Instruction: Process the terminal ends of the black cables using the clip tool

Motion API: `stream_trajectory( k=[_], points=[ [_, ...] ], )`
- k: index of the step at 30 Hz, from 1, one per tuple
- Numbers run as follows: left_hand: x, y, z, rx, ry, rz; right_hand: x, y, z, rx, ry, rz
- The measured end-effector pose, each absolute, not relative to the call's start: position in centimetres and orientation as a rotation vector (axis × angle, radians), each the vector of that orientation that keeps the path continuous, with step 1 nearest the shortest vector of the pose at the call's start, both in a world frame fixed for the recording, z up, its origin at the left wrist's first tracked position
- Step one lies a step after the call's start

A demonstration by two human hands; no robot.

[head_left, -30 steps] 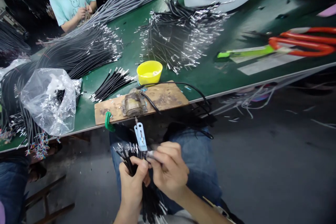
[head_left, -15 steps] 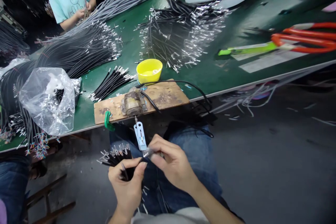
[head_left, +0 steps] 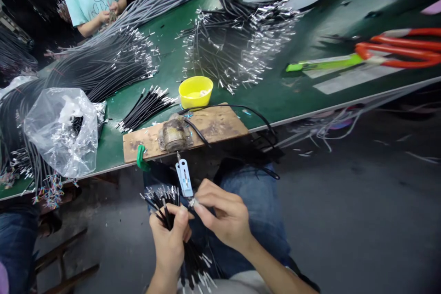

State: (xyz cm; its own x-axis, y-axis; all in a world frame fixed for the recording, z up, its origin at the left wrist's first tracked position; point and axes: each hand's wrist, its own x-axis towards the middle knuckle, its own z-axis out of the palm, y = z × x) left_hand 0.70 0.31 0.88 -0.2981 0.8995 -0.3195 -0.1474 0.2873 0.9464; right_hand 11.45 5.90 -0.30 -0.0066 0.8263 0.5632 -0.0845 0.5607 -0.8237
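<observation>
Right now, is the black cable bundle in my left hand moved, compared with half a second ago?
Yes. The upper ends of the black cable bundle in your left hand have shifted right, nearer to the light-blue clip.

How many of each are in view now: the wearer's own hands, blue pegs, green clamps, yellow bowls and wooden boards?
Own hands: 2 (left hand, right hand)
Blue peg: 1
Green clamp: 1
Yellow bowl: 1
Wooden board: 1
Total: 6
</observation>
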Motion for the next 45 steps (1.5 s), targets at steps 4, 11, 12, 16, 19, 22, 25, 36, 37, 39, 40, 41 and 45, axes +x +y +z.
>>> stream_trajectory(
  k=[4,11,12,16,19,22,25,36,37,39,40,41,45],
  points=[
    [0.6,0.4,1.0,0.687,1.453,1.208,12.1,6.4,-0.3,-0.769,-1.311,0.962],
    [1.5,0.3,0.2,0.539,1.463,1.266,11.3,5.6,0.4,-0.808,-1.370,1.046],
    [1.8,0.4,0.0,0.518,1.458,1.278,11.0,5.4,0.3,-0.845,-1.350,0.980],
    [2.1,0.6,0.0,0.498,1.468,1.284,10.4,5.1,-0.6,-0.809,-1.443,0.597],
    [1.3,0.9,0.6,0.586,1.489,1.260,10.6,5.3,-1.0,-0.711,-1.437,0.817],
    [0.2,1.1,1.5,0.755,1.476,1.195,11.0,5.6,-0.9,-0.598,-1.150,1.504],
    [-0.6,1.4,2.4,0.861,1.474,1.177,11.3,6.0,-0.5,-0.460,-0.839,2.055],
    [-0.5,0.7,3.5,1.219,1.761,1.293,11.2,10.9,2.0,-0.802,-0.715,1.990],
    [-0.5,0.7,3.7,1.222,1.772,1.319,10.8,11.0,2.3,-0.794,-0.716,1.990],
    [-0.4,0.9,4.1,1.219,1.786,1.352,9.9,10.9,2.7,-0.745,-0.647,2.021],
    [-0.3,1.1,4.2,1.215,1.794,1.365,9.5,10.8,2.7,-0.704,-0.583,2.029],
    [-0.2,1.3,4.3,1.209,1.800,1.373,9.1,10.6,2.7,-0.655,-0.515,2.033],
    [0.4,2.2,4.3,1.182,1.820,1.365,8.3,10.0,2.2,-0.513,-0.369,2.044]
  ],
)
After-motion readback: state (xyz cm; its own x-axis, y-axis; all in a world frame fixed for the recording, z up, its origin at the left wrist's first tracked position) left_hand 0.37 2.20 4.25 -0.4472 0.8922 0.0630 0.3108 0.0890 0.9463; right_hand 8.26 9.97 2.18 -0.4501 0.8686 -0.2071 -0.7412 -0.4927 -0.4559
